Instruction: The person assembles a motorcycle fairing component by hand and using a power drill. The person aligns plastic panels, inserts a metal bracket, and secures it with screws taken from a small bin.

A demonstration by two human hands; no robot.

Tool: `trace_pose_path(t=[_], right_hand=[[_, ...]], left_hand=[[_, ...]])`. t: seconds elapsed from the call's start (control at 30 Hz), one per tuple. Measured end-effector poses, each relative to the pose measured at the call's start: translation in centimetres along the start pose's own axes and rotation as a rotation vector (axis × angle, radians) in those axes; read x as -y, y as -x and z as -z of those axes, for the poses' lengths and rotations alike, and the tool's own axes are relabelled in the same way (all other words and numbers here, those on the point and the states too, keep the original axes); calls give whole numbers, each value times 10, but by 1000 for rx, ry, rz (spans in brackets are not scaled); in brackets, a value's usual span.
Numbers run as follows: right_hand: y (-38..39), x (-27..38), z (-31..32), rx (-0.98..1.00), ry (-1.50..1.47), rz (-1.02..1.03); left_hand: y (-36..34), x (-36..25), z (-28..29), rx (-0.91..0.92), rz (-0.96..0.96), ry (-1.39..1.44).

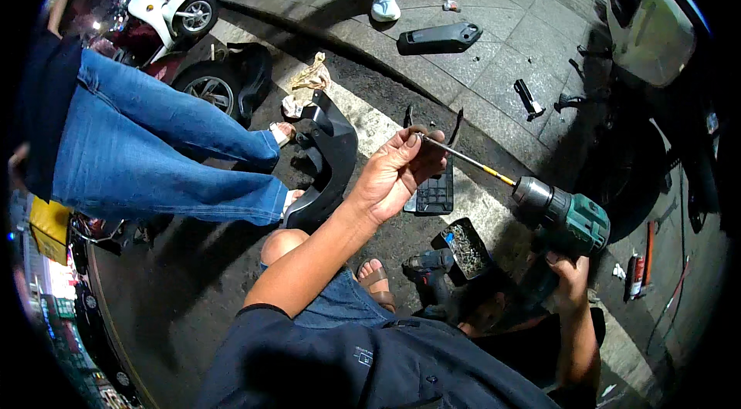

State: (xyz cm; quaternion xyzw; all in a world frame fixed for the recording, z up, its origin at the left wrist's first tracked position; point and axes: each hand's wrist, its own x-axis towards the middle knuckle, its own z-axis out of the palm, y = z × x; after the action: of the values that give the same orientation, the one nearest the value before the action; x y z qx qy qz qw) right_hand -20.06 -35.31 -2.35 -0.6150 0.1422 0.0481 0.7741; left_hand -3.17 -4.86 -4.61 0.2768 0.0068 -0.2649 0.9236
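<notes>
In my right hand is a green and black cordless drill, its chuck pointing up and to the left. From the chuck runs a long, thin driver bit with a yellow band near its base. My left hand pinches the bit's far tip between thumb and fingers; whether a small screw sits there is too small to tell. Below the bit, a black tray of small screws rests on the ground. Beside that tray lies a second cordless drill, dark in colour.
A curved black plastic panel stands at left by a person in jeans. Another black cover lies on the pavement near a second person's shoes. A scooter is at right, near a red spray can.
</notes>
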Motion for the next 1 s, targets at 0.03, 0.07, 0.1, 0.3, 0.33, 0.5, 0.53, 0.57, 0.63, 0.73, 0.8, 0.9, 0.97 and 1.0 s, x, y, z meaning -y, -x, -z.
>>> trace_pose_path(t=[0.03,0.07,0.1,0.3,0.33,0.5,0.53,0.57,0.63,0.73,0.8,0.9,0.97,1.0], right_hand=[[-1,3,-2,12,44,-11],[-2,1,-2,26,56,-11],[-1,-6,-2,-15,99,6],[-8,-1,-7,-42,345,98],[-10,-5,-5,-59,371,183],[-28,5,-23,55,-39,-70],[-34,9,-37,137,-176,-109],[-35,6,-47,71,-210,-113],[-42,0,-41,133,-246,-144],[-47,-10,-33,183,-298,-183],[-48,-13,-39,245,-317,-170],[-45,-19,-46,188,-268,-164],[-40,-36,-30,137,-292,-223],[-40,-46,-28,130,-296,-232]], left_hand=[[0,-1,0,6,3,13],[0,-2,-1,11,6,26],[2,-2,-1,-6,-5,27],[1,-8,0,0,-6,-13],[0,-12,0,13,19,-47],[2,-50,-15,48,35,-253],[6,-62,-20,93,5,-414],[9,-72,-31,155,-6,-529],[15,-94,-31,226,-41,-743],[21,-144,35,14,-176,-1154],[30,-171,136,-399,-203,-1443],[64,-183,312,-696,226,-1860],[76,-159,363,-748,429,-1850],[78,-149,384,-763,442,-1776]])
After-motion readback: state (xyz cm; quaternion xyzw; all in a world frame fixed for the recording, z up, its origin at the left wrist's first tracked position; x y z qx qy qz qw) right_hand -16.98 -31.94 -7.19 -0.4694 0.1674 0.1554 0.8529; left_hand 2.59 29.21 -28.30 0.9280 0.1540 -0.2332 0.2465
